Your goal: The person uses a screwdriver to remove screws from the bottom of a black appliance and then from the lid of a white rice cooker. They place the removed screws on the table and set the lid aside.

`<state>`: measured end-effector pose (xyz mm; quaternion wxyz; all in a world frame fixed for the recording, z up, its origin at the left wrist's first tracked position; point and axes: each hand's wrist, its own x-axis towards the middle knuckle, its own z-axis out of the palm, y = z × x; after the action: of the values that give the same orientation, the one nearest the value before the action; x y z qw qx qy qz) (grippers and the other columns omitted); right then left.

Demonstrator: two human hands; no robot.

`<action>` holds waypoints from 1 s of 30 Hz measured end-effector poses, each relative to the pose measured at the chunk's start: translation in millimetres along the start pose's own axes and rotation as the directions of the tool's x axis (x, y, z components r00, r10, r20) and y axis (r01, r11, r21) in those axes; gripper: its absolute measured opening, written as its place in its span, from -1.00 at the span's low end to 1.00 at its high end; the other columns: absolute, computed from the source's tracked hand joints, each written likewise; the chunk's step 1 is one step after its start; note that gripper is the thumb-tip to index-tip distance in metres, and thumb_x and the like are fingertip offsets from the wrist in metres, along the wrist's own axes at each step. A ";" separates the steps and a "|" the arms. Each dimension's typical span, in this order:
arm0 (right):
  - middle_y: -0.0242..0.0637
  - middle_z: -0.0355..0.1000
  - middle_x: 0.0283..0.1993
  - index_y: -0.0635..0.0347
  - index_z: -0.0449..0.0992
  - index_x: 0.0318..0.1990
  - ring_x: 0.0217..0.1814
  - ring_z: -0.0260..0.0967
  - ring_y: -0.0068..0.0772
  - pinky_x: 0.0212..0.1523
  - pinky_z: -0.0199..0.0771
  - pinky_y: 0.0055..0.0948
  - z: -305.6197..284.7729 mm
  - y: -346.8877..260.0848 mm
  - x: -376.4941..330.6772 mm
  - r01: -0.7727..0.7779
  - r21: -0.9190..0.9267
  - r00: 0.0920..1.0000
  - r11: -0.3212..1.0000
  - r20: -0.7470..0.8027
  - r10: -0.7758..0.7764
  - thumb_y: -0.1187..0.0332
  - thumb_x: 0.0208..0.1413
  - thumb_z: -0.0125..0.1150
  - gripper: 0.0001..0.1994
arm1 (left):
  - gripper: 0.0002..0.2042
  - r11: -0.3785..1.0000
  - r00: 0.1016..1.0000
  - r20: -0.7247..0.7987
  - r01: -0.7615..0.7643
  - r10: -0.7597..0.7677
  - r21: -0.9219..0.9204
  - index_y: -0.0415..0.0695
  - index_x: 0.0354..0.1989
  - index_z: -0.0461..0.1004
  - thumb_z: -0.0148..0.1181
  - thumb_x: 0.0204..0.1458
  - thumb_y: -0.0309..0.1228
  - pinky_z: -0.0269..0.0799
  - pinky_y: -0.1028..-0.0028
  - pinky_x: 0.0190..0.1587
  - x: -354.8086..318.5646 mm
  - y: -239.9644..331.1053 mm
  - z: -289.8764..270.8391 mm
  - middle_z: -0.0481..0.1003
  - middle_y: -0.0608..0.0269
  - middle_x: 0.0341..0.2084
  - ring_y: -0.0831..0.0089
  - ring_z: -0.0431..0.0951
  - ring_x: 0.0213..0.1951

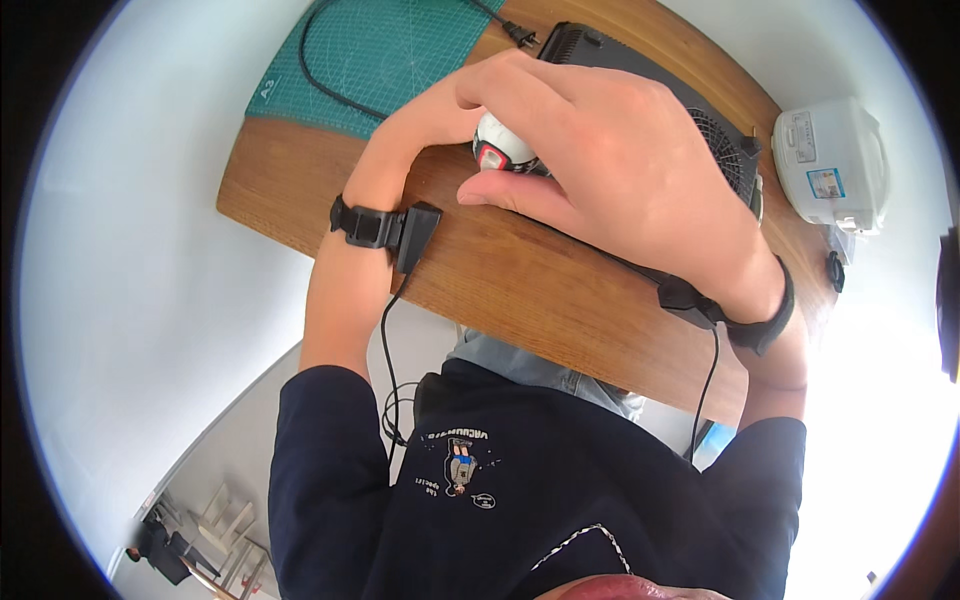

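Both hands meet over a small white ball-shaped thing point(497, 150) on the wooden counter point(520, 280). Right hand point(620, 160) covers it from above, fingers curled around it, and left hand point(420, 125) touches its far side, fingers hidden. Behind sit a black box point(690, 100) and green mat point(390, 50).

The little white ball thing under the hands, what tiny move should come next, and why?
Probably lift the right hand a little. It lies over the small white, red and black object and hides most of it, while the left hand reaches in from the other side. The object sits on the wooden table in front of a black device; uncovering it would show how it lies.
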<state>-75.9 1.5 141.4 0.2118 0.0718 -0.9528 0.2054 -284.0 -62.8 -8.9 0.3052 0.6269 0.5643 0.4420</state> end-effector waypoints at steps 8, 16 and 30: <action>-0.29 0.59 -0.16 0.05 0.52 0.12 -0.21 0.59 -0.23 -0.21 0.56 -0.36 -29.8 -1.6 -8.0 -0.212 -0.029 0.967 0.977 -0.153 0.205 0.24 0.02 0.54 -0.50 | -0.50 0.947 0.970 0.016 0.238 -0.241 -0.217 -0.10 0.18 0.43 0.42 0.04 -0.48 0.49 0.41 -0.09 -4.6 21.2 -1.3 0.60 0.25 -0.13 0.45 0.57 -0.18; -0.27 0.59 -0.23 0.38 0.47 0.14 -0.23 0.57 -0.45 -0.23 0.58 -0.53 -72.3 35.0 -84.9 -0.314 0.744 0.459 0.589 -0.424 0.781 0.10 0.27 0.33 -0.49 | -0.50 0.960 0.958 0.061 0.281 -0.281 0.015 -0.05 0.16 0.45 0.50 0.04 -0.41 0.42 0.56 -0.18 6.3 14.3 0.5 0.42 0.40 -0.26 0.62 0.42 -0.26; -0.26 0.56 -0.15 0.24 0.48 -0.05 -0.43 0.43 -0.61 -0.49 0.45 -0.57 -77.1 59.9 -262.1 -0.911 0.412 0.060 -0.016 0.171 0.983 0.04 0.41 0.10 -0.62 | -0.53 0.894 0.863 -0.252 0.391 -0.439 -0.217 -0.22 0.31 0.36 0.24 0.27 -0.34 0.31 0.28 0.34 23.3 47.5 32.3 0.36 -0.05 0.30 0.23 0.40 0.31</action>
<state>175.4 101.3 69.9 0.0738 -0.5705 -0.6505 0.4959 -234.8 -44.6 24.2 0.3548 0.3911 0.6882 0.4975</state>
